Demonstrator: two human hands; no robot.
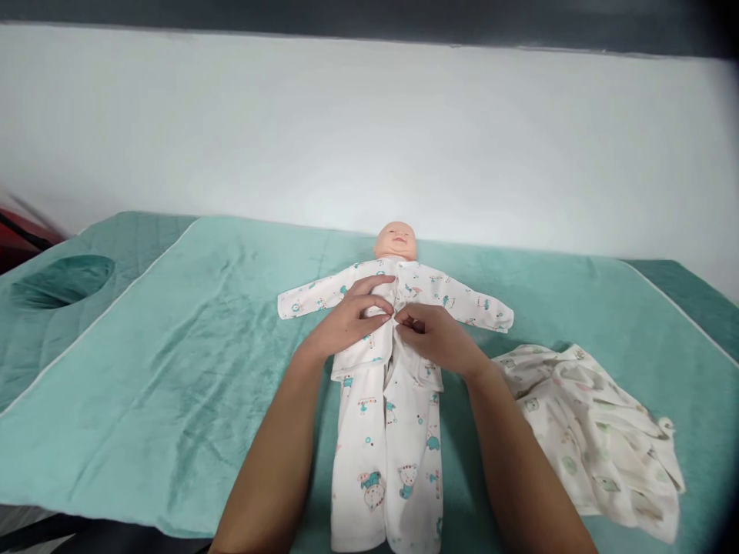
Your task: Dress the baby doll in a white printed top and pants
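Note:
A baby doll (396,240) lies on its back, dressed in a white printed jacket (473,302) and matching trousers (369,454). The jacket's sleeves are spread out to both sides. Over the chest, my left hand (355,315) rests on one front panel, its thumb and fingertips closed on the jacket's front edge. My right hand (436,335) pinches the opposite edge at mid-chest, fingers curled. Both sets of fingertips meet at the front opening, where any fastener is hidden. Below them the jacket's hem parts slightly over the trousers.
The doll lies on a teal cover (173,369) spread over a padded bed. A crumpled white printed cloth (600,446) lies to the right. At the far left is a round face hole (63,281). A white wall (369,131) stands behind the bed.

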